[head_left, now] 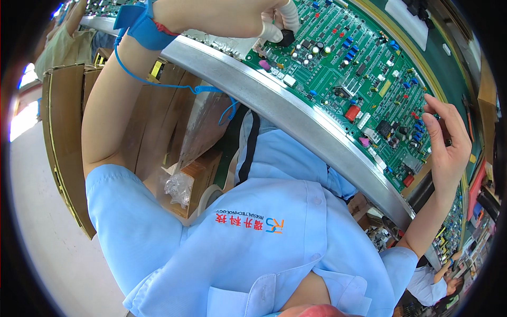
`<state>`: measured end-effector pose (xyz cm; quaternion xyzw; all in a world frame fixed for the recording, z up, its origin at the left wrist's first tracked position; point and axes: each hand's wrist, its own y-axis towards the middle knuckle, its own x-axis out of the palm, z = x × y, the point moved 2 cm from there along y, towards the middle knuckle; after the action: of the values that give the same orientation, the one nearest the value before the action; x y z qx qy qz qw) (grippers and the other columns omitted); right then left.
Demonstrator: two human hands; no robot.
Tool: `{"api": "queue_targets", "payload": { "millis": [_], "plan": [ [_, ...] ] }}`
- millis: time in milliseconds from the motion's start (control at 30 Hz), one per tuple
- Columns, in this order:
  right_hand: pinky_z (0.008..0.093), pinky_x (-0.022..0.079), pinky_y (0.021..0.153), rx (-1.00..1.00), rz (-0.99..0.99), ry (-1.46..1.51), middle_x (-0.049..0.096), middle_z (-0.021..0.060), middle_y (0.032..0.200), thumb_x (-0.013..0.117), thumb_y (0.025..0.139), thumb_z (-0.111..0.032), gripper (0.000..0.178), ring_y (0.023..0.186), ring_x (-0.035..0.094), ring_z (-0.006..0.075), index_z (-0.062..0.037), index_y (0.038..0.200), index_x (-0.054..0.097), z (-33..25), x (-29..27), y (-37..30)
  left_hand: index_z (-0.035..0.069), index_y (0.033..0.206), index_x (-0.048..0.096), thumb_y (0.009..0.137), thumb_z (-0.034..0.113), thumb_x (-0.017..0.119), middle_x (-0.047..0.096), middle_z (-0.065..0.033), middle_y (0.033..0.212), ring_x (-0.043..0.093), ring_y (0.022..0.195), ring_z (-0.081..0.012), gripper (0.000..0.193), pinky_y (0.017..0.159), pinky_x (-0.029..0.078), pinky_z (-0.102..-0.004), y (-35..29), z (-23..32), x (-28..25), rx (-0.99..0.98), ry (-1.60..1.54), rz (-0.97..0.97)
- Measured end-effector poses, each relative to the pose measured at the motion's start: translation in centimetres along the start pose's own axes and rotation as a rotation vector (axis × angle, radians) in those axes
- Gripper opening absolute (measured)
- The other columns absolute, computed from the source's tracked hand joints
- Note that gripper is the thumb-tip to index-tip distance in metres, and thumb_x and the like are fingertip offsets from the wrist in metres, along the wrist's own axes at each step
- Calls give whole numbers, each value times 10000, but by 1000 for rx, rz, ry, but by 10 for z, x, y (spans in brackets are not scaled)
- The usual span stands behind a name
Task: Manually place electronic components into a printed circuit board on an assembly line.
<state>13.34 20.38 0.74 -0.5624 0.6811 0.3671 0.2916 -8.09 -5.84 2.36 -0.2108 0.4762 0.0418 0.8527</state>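
At the top, my left hand [248, 18], with white finger cots on its fingertips, is closed at the near left end of a large green circuit board [322, 79]. Its thumb and finger pinch at a black block-shaped component [285, 38]; the fingers partly hide it. A blue wrist strap [145, 26] with a coiled cord [208, 89] is round that wrist. Over the board's right end hovers my right hand [448, 140], empty, its fingers bent and apart from the thumb. The board carries a red block capacitor [352, 112], white connectors and many small blue parts.
A metal rail [264, 95] runs along the board's near edge, in front of my body. Cardboard boxes [66, 148] stand at the left, and a clear plastic bag [179, 188] lies below the rail. Other people [430, 285] are at the lower right and upper left.
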Motion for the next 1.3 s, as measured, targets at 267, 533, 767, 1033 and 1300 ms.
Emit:
{"api": "queue_targets", "payload": {
  "millis": [267, 533, 767, 1033, 1300],
  "plan": [
    [188, 336, 564, -2, 2, 2, 619, 11, 880, 673, 907, -52, 208, 713, 505, 52, -30, 1111, 704, 1, -3, 1, -18, 1010, 686, 835, 141, 661, 693, -196, 871, 678, 813, -328, 237, 750, 523, -384, 5, -1, -2, -63, -44, -55],
    [204, 388, 581, 55, 36, 76, 636, 33, 869, 670, 860, 15, 217, 729, 554, 73, -12, 1072, 705, -1, -9, 6, 43, 1141, 622, 813, 66, 701, 673, -116, 999, 663, 849, -252, 338, 807, 526, -320, 7, -13, 7, 75, -112, 203],
    [276, 447, 602, 104, 78, 33, 657, 72, 830, 707, 840, -69, 188, 634, 560, 148, -26, 1023, 711, 21, -14, 25, 35, 1149, 621, 938, 75, 539, 643, -195, 1083, 615, 1005, -358, 230, 902, 479, -405, 8, -23, 12, 109, -80, 248],
    [265, 491, 680, 207, 187, 3, 714, 60, 932, 713, 863, -148, 196, 709, 624, 127, -44, 1029, 723, 64, -50, 63, 56, 1122, 653, 1027, 119, 493, 555, 0, 676, 467, 533, -71, 196, 500, 417, -259, 14, -33, 17, -155, -623, 374],
    [298, 517, 760, 157, 239, -30, 740, 86, 901, 701, 871, -197, 223, 827, 683, 162, -40, 1028, 728, 96, -73, 112, 19, 1289, 551, 988, 31, 502, 601, -26, 751, 540, 608, -84, 304, 565, 462, -258, 8, -32, 15, -206, -658, 334]
  ]
}}
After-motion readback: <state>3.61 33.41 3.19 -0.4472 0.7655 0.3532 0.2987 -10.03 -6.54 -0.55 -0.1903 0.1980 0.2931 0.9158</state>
